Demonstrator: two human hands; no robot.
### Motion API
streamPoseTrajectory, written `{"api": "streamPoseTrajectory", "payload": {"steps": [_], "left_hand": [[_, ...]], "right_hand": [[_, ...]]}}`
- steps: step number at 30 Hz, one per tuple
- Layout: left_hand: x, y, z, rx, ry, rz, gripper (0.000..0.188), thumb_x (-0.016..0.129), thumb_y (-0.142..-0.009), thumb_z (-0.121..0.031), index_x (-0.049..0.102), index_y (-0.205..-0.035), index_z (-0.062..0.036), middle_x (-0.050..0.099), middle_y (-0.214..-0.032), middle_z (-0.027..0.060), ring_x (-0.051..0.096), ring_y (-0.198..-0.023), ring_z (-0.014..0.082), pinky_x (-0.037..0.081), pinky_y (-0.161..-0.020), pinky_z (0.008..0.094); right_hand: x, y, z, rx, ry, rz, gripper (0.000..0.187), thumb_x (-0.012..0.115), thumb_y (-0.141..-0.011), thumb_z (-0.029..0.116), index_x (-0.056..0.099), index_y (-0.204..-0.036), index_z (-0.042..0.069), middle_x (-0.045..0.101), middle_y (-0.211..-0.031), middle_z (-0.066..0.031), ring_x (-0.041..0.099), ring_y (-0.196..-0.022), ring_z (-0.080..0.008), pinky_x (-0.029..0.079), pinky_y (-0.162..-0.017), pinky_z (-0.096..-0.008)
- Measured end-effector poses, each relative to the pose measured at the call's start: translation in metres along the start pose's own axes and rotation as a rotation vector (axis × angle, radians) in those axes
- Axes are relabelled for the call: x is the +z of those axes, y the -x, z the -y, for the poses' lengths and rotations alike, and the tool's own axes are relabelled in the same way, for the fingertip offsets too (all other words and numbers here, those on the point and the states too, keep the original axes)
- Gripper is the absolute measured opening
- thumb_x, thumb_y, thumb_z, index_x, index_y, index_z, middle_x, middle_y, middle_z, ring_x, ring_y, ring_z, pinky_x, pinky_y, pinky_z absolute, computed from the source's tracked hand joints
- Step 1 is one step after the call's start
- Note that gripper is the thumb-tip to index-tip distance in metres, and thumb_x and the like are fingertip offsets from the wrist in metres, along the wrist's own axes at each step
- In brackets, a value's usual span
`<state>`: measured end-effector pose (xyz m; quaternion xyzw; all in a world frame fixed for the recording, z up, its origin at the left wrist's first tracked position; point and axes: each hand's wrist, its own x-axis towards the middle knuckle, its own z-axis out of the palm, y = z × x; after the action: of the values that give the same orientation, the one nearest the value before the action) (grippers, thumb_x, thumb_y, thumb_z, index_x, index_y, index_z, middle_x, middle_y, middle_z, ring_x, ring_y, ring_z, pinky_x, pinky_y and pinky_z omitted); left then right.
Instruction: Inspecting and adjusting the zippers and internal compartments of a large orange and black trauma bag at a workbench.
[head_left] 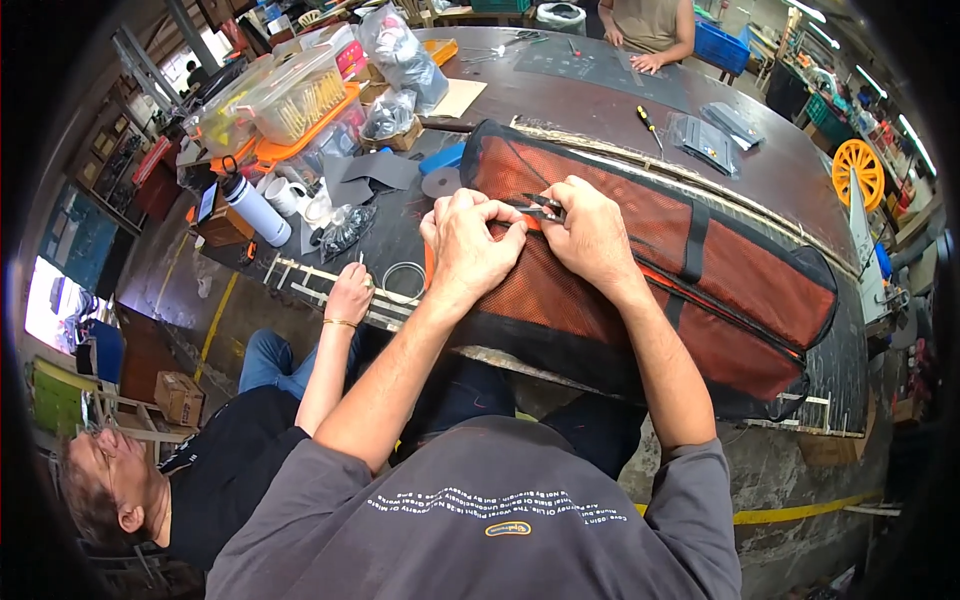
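Across the table edge before me lies a long bag (590,185) of orange-red mesh with black edging and a black strap. My left hand (468,245) is closed, thumb and forefinger pinching a bit of the bag at its left part. What exactly sits between those fingertips is too small to make out. In my right hand (590,228) is a small dark pair of snips (545,207), its blades pointing left toward the left fingertips. A strip of brighter orange fabric (533,223) shows just under the blades. A dark zipper-like seam runs from there along the bag to the right.
At my left sits another person, with a hand (350,293) at the table edge. Beyond it stand a white bottle (255,210), mugs (284,196) and plastic bins (300,100). A screwdriver (648,122) lies past the bag; a person works at the far side.
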<state>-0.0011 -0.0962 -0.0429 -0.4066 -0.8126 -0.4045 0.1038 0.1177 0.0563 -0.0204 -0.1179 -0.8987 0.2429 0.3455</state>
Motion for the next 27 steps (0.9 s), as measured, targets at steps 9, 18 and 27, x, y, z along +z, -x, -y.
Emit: {"api": "streamPoseTrajectory", "payload": {"steps": [9, 18, 27], "left_hand": [[-0.015, -0.021, 0.010, -0.113, 0.143, 0.254, 0.021, 0.085, -0.089, -0.039, 0.087, -0.095, -0.0191, 0.075, -0.118, 0.0020, 0.056, -0.133, 0.0268, 0.031, -0.121, 0.0535], [-0.022, -0.039, 0.014, -0.104, 0.265, 0.379, 0.024, 0.088, -0.088, -0.036, 0.088, -0.100, -0.0158, 0.076, -0.121, 0.0042, 0.059, -0.132, 0.0276, 0.040, -0.122, 0.0472], [-0.017, -0.045, 0.027, 0.016, 0.300, 0.385, 0.019, 0.087, -0.090, -0.028, 0.085, -0.097, -0.0101, 0.074, -0.105, 0.0062, 0.063, -0.117, 0.0243, 0.044, -0.112, 0.0435]], "right_hand": [[-0.010, -0.006, -0.005, -0.027, -0.016, 0.057, 0.013, 0.076, -0.091, 0.011, 0.077, -0.102, 0.004, 0.070, -0.094, -0.0165, 0.073, -0.090, -0.0391, 0.059, -0.081, -0.0487], [-0.044, 0.001, -0.007, -0.263, 0.023, -0.003, 0.029, 0.078, -0.097, 0.009, 0.067, -0.123, 0.006, 0.064, -0.104, -0.0148, 0.069, -0.100, -0.0366, 0.058, -0.083, -0.0462], [-0.039, 0.020, 0.002, -0.255, 0.104, -0.023, 0.036, 0.082, -0.092, 0.014, 0.070, -0.125, 0.006, 0.065, -0.102, -0.0111, 0.070, -0.094, -0.0331, 0.059, -0.079, -0.0429]]}}
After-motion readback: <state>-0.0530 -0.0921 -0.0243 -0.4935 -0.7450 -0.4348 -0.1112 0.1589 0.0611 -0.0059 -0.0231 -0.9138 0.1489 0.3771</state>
